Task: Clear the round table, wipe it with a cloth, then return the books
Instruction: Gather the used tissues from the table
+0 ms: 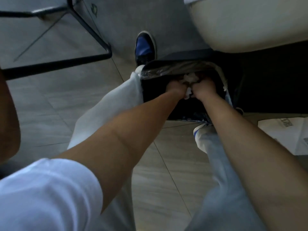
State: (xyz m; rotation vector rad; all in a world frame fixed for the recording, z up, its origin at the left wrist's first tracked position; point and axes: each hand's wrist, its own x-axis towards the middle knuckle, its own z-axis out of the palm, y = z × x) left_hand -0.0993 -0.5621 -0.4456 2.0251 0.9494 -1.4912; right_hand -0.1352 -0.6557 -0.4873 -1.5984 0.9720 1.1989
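Note:
I am looking straight down at a black waste bin [224, 77] lined with a clear plastic bag, standing on the floor between my feet. Both arms reach down into its mouth. My left hand [176, 88] and my right hand [204, 87] sit side by side inside the bin, fingers curled around crumpled white paper tissue [190, 77]. Part of the tissue pokes out between the two hands. The round table, cloth and books are out of view.
A black metal chair frame [93, 35] stands at the upper left on the grey tiled floor. A pale rounded seat or tub [250, 24] overhangs the upper right. White paper sheets [286, 134] lie on the floor at right. My blue shoe [145, 47] is beside the bin.

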